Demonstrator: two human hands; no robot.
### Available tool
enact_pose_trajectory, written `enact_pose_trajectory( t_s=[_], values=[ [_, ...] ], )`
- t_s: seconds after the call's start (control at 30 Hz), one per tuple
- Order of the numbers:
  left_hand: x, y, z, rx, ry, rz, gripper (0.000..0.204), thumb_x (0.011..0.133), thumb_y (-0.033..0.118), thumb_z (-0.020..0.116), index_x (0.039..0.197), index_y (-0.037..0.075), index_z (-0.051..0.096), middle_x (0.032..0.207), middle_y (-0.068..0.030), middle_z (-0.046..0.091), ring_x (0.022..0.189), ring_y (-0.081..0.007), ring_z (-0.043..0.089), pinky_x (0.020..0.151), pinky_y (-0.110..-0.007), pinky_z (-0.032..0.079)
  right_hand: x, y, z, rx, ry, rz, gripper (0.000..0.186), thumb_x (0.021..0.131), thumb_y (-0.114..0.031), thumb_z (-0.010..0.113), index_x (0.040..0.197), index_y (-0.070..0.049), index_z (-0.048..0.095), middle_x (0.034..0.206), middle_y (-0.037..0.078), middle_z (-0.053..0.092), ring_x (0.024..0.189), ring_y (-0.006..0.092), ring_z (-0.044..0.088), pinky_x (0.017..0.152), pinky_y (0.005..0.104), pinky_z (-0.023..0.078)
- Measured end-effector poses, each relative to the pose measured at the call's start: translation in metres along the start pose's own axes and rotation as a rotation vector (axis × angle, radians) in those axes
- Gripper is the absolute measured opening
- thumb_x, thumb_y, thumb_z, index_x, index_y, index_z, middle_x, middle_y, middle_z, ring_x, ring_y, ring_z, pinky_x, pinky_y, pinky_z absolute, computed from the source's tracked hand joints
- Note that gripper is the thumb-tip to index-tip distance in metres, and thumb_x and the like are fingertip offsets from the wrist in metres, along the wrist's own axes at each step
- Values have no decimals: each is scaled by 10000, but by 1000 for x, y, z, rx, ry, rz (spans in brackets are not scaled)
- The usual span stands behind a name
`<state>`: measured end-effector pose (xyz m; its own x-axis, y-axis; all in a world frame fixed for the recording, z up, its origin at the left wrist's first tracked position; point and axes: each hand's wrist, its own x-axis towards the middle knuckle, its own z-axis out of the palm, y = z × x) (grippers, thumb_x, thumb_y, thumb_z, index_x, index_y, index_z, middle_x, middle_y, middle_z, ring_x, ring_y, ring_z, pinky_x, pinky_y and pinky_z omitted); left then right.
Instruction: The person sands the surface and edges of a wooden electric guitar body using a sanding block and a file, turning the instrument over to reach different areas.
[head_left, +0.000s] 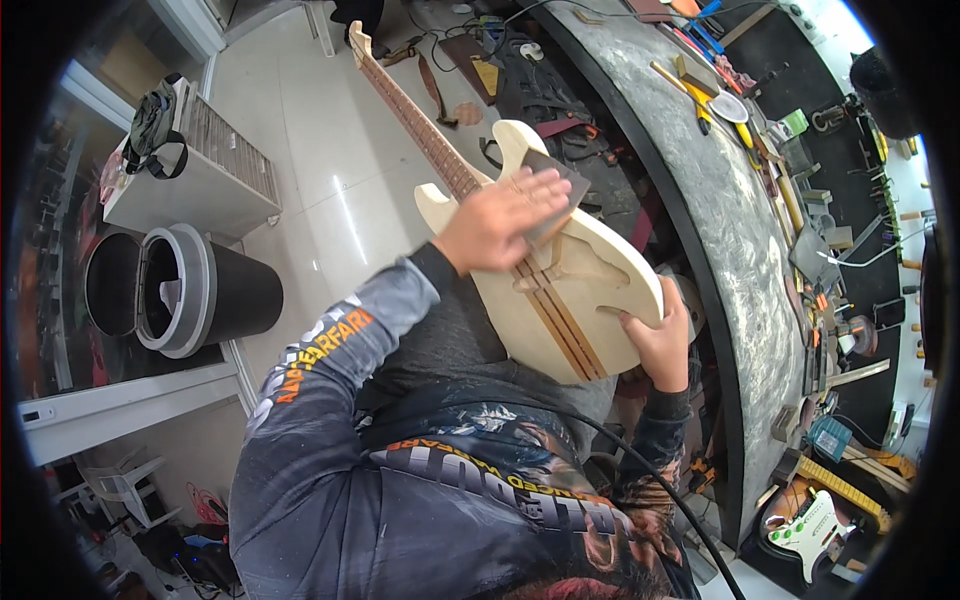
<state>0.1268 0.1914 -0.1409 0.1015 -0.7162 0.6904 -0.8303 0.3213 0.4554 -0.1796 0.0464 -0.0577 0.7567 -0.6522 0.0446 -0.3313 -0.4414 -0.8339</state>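
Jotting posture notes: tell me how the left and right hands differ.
The left hand lies over a dark sheet, fingers extended; the right hand curls round the edge of the guitar body. The left hand is nearer the neck, the right hand farther from it. Both are bare.

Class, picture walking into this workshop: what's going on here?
The person's left hand lies flat on a thin grey-brown sheet against a pale, unpainted wooden guitar body. The right hand grips the body's rounded edge. The long brown fretted neck points away from the person; a worn grey workbench stands on their right.
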Motion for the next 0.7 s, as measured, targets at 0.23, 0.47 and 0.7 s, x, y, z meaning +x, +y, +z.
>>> enact_pose_trajectory(
  t_s=[0.23, 0.47, 0.7],
  values=[
    [24, -43, -14, -26, 392, -282, 610, 918, -23, 580, 1503, 35, 742, 1574, -180, 726, 1553, -380, 615, 1348, -504, 433, -1, -3, 7, 38, -7, -10, 467, 859, -39, 782, 1307, 43, 679, 1137, 117, 765, 1079, 185, 713, 989, 347, 569],
    [19, -7, -13, 40, 60, 44, 579, 809, -10, 664, 1371, 48, 795, 1485, -154, 778, 1478, -360, 681, 1315, -495, 489, -3, -6, 4, 40, -1, 9, 467, 857, -42, 792, 1304, 38, 683, 1122, 125, 770, 1075, 195, 722, 987, 352, 571],
    [22, -42, -26, -19, 338, -176, 622, 856, -61, 556, 1437, 0, 770, 1516, -187, 766, 1515, -387, 657, 1335, -520, 438, -7, -7, 6, 2, -1, -18, 424, 850, -48, 797, 1245, 27, 663, 1083, 139, 748, 1033, 212, 712, 964, 363, 572]
  ],
)
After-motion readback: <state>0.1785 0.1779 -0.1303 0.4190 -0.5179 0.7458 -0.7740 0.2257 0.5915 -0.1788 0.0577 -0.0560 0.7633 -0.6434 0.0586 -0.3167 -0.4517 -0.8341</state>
